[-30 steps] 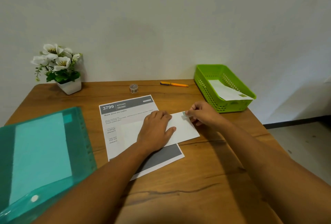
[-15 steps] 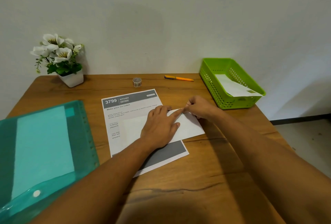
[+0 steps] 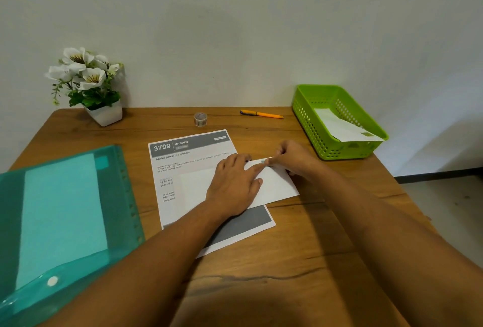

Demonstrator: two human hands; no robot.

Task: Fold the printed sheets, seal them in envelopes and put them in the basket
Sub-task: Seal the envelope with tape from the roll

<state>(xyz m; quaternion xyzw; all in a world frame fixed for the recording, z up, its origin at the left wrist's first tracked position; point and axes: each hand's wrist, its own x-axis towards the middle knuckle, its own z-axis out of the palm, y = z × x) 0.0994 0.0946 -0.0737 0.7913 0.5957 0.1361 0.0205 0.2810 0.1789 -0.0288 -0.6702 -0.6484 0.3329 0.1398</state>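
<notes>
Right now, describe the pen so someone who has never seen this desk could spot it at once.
Look at the wooden table, far edge by the wall. Between the green basket on the right and a small clear roll lies the pen. It is the only long thin thing there, orange with a dark cap.

Soft, even light, broad shadows from the arms on the table [image 3: 287, 274], wide-angle bending at the edges.

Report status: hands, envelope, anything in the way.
Left hand presses white paper envelope flat. Right hand pinches its far edge. Printed white sheet underneath.
</notes>
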